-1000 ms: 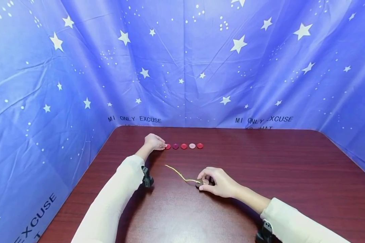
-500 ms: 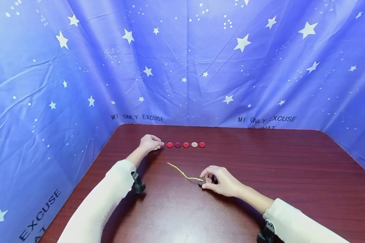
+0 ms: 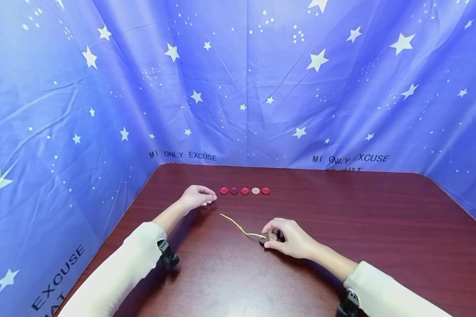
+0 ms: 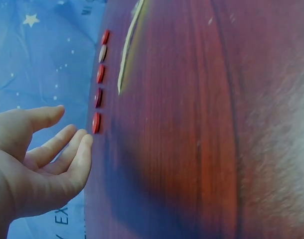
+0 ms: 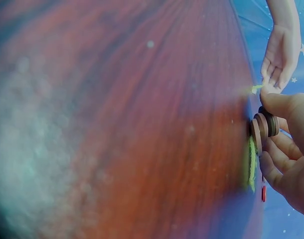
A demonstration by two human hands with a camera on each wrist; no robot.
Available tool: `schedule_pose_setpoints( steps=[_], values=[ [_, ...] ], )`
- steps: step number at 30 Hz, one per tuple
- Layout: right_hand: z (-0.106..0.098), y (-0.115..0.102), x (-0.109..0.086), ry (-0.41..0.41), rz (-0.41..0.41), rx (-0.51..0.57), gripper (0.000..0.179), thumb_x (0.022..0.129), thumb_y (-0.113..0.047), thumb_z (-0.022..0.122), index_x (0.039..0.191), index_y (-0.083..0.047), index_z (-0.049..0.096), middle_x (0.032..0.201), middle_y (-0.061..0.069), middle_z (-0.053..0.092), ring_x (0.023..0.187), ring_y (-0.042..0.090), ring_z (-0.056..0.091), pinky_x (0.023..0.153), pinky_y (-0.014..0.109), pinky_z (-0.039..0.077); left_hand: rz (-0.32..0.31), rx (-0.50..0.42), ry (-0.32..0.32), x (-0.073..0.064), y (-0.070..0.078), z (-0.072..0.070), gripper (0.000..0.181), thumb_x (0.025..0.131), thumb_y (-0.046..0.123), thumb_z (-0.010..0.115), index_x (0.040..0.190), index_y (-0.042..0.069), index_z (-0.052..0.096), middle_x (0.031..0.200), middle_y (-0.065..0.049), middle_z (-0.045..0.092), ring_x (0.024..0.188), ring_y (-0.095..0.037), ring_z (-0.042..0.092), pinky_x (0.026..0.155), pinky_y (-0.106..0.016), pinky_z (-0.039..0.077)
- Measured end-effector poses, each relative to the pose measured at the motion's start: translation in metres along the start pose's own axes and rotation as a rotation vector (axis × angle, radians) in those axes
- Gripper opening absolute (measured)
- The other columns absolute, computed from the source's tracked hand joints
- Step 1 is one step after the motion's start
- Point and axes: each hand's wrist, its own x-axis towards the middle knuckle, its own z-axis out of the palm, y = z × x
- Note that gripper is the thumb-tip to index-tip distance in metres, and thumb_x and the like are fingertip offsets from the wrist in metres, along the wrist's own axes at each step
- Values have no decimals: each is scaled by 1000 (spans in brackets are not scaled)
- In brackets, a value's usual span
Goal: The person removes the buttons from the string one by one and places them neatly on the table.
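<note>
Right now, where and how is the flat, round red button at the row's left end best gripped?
Probably by the rim, thumb and fingertip pinching front and back edges, left hand coming from the left. The round red button lies flat with a thin edge; a round purple button sits close on its right, while its left edge faces the hand.

1. A creased blue cloth backdrop (image 3: 230, 79) fills the upper frame and left edge.
2. White stars (image 3: 317, 60) and dots (image 3: 295, 41) scatter across it.
3. Black lettering (image 3: 203, 156), left and right of centre and at lower left, includes "EXCUSE".
4. A reddish-brown worktop (image 3: 381, 211) spans the lower frame, with pale glare (image 3: 230, 281) at bottom centre.
</note>
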Motion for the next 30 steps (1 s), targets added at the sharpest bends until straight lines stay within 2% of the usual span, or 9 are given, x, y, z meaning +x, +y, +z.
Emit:
schedule_pose_setpoints(
  steps=[5,10,13,19,23,30],
  values=[
    [1,0,-1,7,-12,1,22,78,-13,79,94,-9,65,76,0,61,63,5,52,52,16,46,12,-14,-58,-11,4,9,24,86,14,70,104,-3,70,93,-12,75,75,-5,65,78,-24,58],
    [1,1,-1,8,-13,3,22,78,-12,79,94,-9,64,75,-1,60,64,5,52,52,16,46,29,-6,-100,-21,10,22,22,85,16,71,101,1,72,91,-8,74,78,-9,65,81,-28,58],
    [1,1,-1,8,-11,3,22,78,-13,79,94,-9,64,75,-1,60,65,4,52,53,15,46,53,18,-134,-26,15,30,23,83,17,74,101,3,72,91,-6,74,78,-11,64,78,-26,56],
    [1,2,0,14,-20,-11,22,78,-14,79,94,-10,65,76,-1,60,65,4,52,53,14,45,120,60,-208,-35,23,45,26,79,15,76,101,2,72,94,-11,76,81,-8,67,74,-19,51],
    [1,1,0,12,-19,-16,21,78,-14,79,93,-10,65,76,-1,61,66,4,53,53,14,45,124,38,-248,-40,27,55,26,80,14,76,102,2,72,91,-9,76,77,-5,65,73,-20,52],
    [2,1,1,20,-22,-20,22,77,-13,80,93,-11,65,76,-1,62,66,4,53,53,15,45,111,-31,-360,-48,30,73,25,82,10,72,103,-4,70,90,-10,75,69,-3,61,71,-24,58]
  ],
)
